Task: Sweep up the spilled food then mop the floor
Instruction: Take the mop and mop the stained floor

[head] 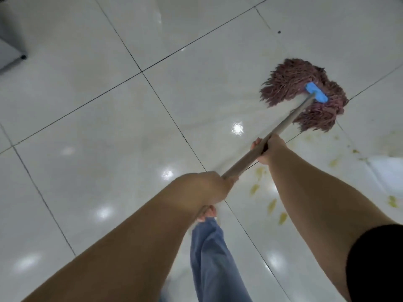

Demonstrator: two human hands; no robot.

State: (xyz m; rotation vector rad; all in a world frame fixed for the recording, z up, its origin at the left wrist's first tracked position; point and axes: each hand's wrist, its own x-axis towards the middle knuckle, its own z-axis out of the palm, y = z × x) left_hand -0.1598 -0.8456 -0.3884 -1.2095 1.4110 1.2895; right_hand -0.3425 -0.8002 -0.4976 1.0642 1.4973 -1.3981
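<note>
A mop with a reddish-brown string head (290, 83) and a blue clamp (316, 92) lies on the white tiled floor (109, 118) at the upper right. Its grey handle (290, 122) slants down-left toward me. My right hand (269, 149) grips the handle midway along. My left hand (205, 188) grips it lower, near its end. Yellowish food smears (272, 207) streak the tiles under my right forearm, and more smears (392, 201) show at the right edge.
A grey furniture piece with a dark foot (23, 57) stands at the upper left. My leg in blue trousers (211, 258) and a bare foot are below my hands. A small dark speck (279, 32) lies on a far tile.
</note>
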